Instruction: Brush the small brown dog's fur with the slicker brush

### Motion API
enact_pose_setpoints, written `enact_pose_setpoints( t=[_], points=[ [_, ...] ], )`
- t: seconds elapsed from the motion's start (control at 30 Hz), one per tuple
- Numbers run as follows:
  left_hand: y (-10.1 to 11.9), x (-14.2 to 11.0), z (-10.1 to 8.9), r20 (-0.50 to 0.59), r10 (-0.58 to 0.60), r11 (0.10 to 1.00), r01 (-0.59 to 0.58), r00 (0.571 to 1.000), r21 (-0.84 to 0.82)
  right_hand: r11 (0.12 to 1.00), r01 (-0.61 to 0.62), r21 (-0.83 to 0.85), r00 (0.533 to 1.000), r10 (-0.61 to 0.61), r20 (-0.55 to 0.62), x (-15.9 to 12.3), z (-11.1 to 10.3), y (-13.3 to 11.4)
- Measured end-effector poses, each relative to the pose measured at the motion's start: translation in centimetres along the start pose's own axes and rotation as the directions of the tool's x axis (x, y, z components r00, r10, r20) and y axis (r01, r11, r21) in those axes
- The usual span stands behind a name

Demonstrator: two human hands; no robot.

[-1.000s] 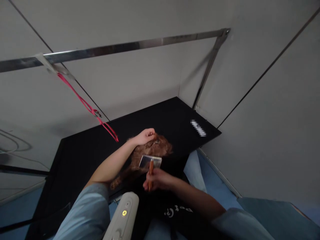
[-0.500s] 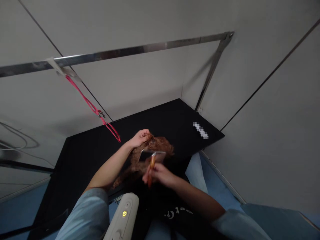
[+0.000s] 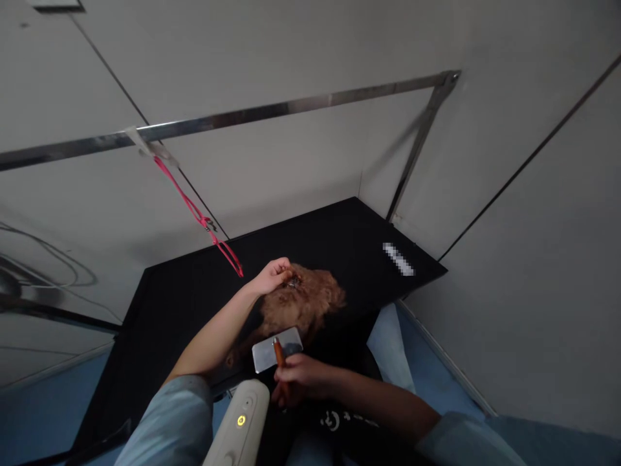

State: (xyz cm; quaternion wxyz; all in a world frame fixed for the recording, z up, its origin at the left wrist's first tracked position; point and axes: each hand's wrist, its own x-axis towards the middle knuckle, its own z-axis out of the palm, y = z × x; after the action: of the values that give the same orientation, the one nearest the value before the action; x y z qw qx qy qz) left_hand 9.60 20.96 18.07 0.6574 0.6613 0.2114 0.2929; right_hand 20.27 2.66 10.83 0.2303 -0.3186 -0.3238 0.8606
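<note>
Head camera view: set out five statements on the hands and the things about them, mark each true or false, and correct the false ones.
1. The right hand holds the brush by its orange-brown handle. True.
2. The pink loop hangs below the metal bar. True.
3. The left hand is up on the metal bar. False: it is curled onto the brown fur.
4. The brush is round like a disc. False: it ends in a flat rectangle.
5. The white device shows a yellow light. True.
</note>
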Motion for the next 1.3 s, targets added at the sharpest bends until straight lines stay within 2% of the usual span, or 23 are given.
enact_pose_setpoints(
  t=[0.07,0.13,0.17,0.23,0.3,0.37,0.43,0.47,0.5,0.6,0.67,0.73,0.77,0.8,0.87,0.93,0.97,1.03,1.07,1.1,1.2,1.23,1.3],
  points=[
    [0.2,-0.2,0.0,-0.013,0.019,1.000,-0.019,1.000,0.008,0.990,0.134,-0.037,0.989,-0.136,-0.056,0.3,0.1,0.0],
    [0.4,-0.5,0.0,-0.027,0.013,1.000,-0.012,1.000,0.021,0.946,0.302,-0.121,0.920,-0.322,-0.223,0.7,0.0,-0.2],
    [0.5,-0.6,0.0,-0.029,0.003,1.000,-0.002,1.000,0.029,0.941,0.301,-0.158,0.901,-0.335,-0.277,1.0,-0.1,-0.2],
    [0.6,-0.8,0.1,-0.030,-0.019,0.998,0.021,0.999,0.056,0.974,0.156,-0.165,0.947,-0.195,-0.254,1.4,-0.1,0.1],
    [0.6,-0.9,0.1,-0.036,-0.026,0.996,0.029,0.999,0.084,0.989,0.040,-0.144,0.990,-0.058,-0.125,1.6,-0.1,0.6],
    [0.6,-1.0,-0.1,-0.043,-0.012,0.996,0.016,0.999,0.090,0.979,0.150,-0.140,0.979,-0.167,-0.120,1.6,0.0,0.7],
    [0.7,-1.0,-0.1,-0.033,0.002,0.996,0.000,0.999,0.086,0.940,0.296,-0.168,0.912,-0.331,-0.242,1.5,0.1,0.3],
    [0.8,-0.9,-0.1,-0.018,0.005,0.996,-0.003,1.000,0.088,0.936,0.308,-0.172,0.891,-0.347,-0.294,1.4,0.2,0.1],
    [0.8,-0.9,0.0,0.000,0.003,0.996,-0.003,1.000,0.094,0.950,0.273,-0.154,0.898,-0.309,-0.312,1.3,0.2,0.0],
    [1.2,-0.7,0.4,0.073,-0.015,0.993,0.006,0.997,0.120,0.991,0.114,-0.070,0.976,-0.124,-0.178,1.0,0.6,-0.1],
    [1.4,-0.5,0.8,0.107,-0.020,0.991,0.006,0.994,0.133,0.973,0.216,-0.082,0.960,-0.227,-0.165,0.8,0.7,-0.1],
    [1.7,-0.3,1.0,0.128,-0.023,0.990,0.004,0.992,0.141,0.928,0.340,-0.156,0.894,-0.370,-0.254,0.8,0.7,0.0],
    [1.8,-0.2,1.1,0.137,-0.028,0.989,0.008,0.990,0.145,0.925,0.333,-0.181,0.883,-0.374,-0.285,0.8,0.7,0.3],
    [2.0,-0.1,1.1,0.149,-0.037,0.989,0.015,0.988,0.148,0.942,0.280,-0.182,0.901,-0.324,-0.288,0.8,0.7,0.7],
    [2.2,0.0,1.2,0.176,-0.064,0.987,0.036,0.982,0.155,0.981,0.132,-0.145,0.969,-0.158,-0.189,0.9,0.8,1.5],
    [2.5,0.1,1.1,0.194,-0.084,0.985,0.052,0.977,0.165,0.979,0.149,-0.138,0.979,-0.166,-0.115,1.1,0.8,2.0],
    [2.7,0.1,1.1,0.200,-0.088,0.984,0.054,0.976,0.170,0.959,0.233,-0.159,0.956,-0.256,-0.140,1.3,0.7,2.0],
    [2.8,0.2,1.2,0.211,-0.095,0.982,0.057,0.973,0.178,0.884,0.406,-0.231,0.847,-0.459,-0.268,1.8,0.5,1.7],
    [2.9,0.3,1.2,0.223,-0.101,0.982,0.061,0.970,0.181,0.857,0.448,-0.254,0.792,-0.512,-0.333,2.2,0.3,1.6],
    [2.9,0.4,1.3,0.240,-0.110,0.980,0.066,0.965,0.186,0.857,0.453,-0.245,0.768,-0.515,-0.381,2.6,0.1,1.6],
    [2.9,0.8,1.5,0.298,-0.136,0.974,0.072,0.945,0.216,0.921,0.377,-0.099,0.835,-0.384,-0.396,3.2,-0.1,2.3],
    [2.9,0.9,1.5,0.308,-0.134,0.971,0.063,0.942,0.230,0.920,0.385,-0.068,0.838,-0.379,-0.391,3.2,-0.1,2.4],
    [3.0,1.2,1.7,0.312,-0.120,0.968,0.042,0.942,0.248,0.870,0.488,-0.076,0.770,-0.469,-0.433,2.8,0.1,2.4]
  ],
)
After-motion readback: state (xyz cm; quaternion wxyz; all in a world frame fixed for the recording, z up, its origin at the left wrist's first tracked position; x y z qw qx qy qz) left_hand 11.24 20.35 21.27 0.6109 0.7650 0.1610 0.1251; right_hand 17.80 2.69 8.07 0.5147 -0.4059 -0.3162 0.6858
